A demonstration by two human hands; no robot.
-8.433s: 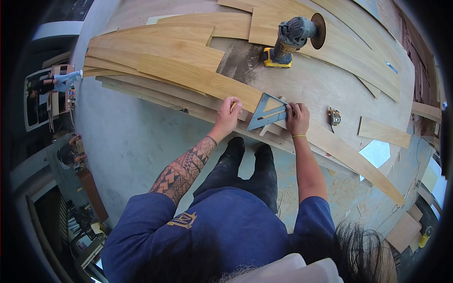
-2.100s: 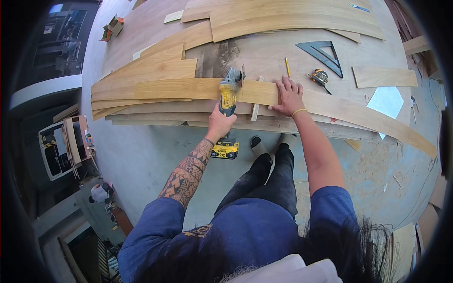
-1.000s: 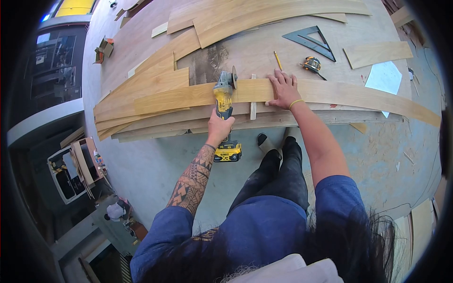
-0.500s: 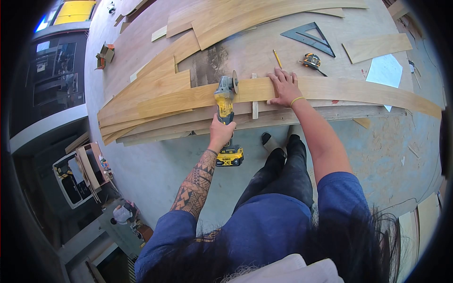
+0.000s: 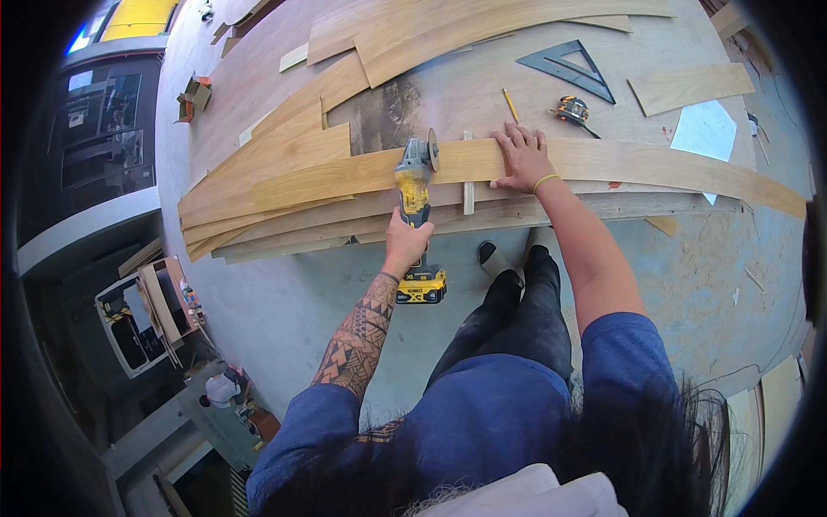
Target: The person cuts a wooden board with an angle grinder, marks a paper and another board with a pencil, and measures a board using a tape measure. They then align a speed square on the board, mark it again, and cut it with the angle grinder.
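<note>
My left hand (image 5: pixel 407 245) is closed round the body of a yellow and black cordless angle grinder (image 5: pixel 413 183). The grinder's battery points toward me, and its thin disc (image 5: pixel 433 150) stands upright over a long curved wooden strip (image 5: pixel 362 175). My right hand (image 5: pixel 524 160) spans that strip to the right of the disc, fingers over its far edge and thumb at the near edge. Between disc and hand, a small wooden stick (image 5: pixel 469 200) crosses under the strip. Dark smudges mark the tabletop (image 5: pixel 392 108) beyond the grinder.
A pencil (image 5: pixel 511 104), a tape measure (image 5: pixel 572 109) and a speed square (image 5: pixel 568 71) lie beyond my right hand. Thin wooden sheets (image 5: pixel 297 146) overlap at left. White paper (image 5: pixel 702 129) and a board (image 5: pixel 689 89) lie right. A person (image 5: pixel 222 389) is at lower left.
The view has shifted slightly. Both hands keep their places, the left on the grinder and the right across the strip; the disc is still over the strip.
</note>
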